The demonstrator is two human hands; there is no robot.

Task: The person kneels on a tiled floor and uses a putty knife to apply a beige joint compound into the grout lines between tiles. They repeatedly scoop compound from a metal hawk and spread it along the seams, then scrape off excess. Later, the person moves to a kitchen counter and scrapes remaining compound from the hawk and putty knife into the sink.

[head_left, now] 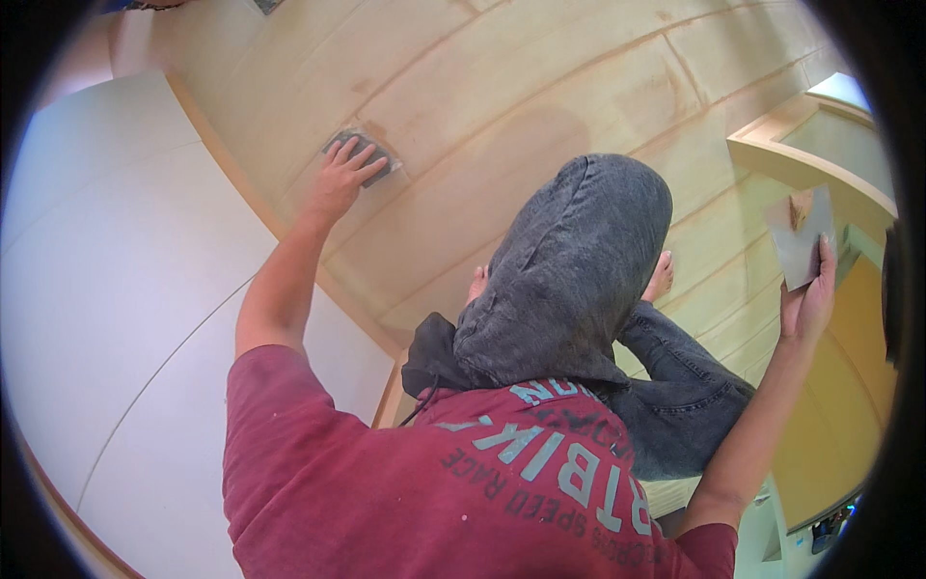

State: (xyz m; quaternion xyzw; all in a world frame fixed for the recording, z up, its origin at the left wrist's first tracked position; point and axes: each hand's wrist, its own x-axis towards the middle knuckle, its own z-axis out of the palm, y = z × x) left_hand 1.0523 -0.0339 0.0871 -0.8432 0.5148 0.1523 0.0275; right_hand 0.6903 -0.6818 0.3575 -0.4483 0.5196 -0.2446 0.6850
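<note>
My left hand (340, 179) presses a grey sanding pad (378, 154) flat against a pale wooden panel (540, 87), fingers spread over it. My right hand (808, 301) is raised at the right and holds up a grey sheet of sandpaper (799, 236) with a brownish worn patch near its top. I sit with my knee bent in dark grey jeans (579, 261) between both arms, bare feet showing beside the knee.
A white board (125, 289) runs along the left beside the wooden panel. A pale wooden frame edge (810, 164) stands at the right, with an orange-yellow surface (849, 386) below it. My red shirt fills the lower part.
</note>
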